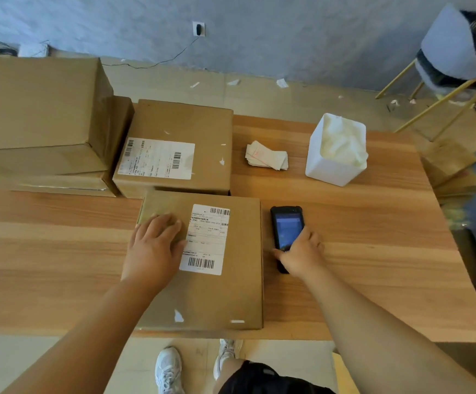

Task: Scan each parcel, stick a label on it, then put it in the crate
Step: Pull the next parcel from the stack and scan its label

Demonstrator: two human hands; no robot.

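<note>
A flat brown cardboard parcel [231, 291] with a white shipping label [207, 238] lies at the table's near edge. My left hand [153, 248] rests flat on its top, left of the label. Right of the parcel a black handheld scanner [285, 227] lies on the wooden table [373, 251], screen lit. My right hand [300, 253] grips the scanner's lower end. A second labelled parcel [180, 149] sits behind the first. A small stack of white labels [266, 155] lies further back on the table.
Larger cardboard boxes [35, 109] are stacked at the left. A white bin [335, 150] of crumpled paper stands at the back right of the table. A chair [453, 52] stands off the far right corner. Flat cardboard [450, 163] lies beside the table's right edge.
</note>
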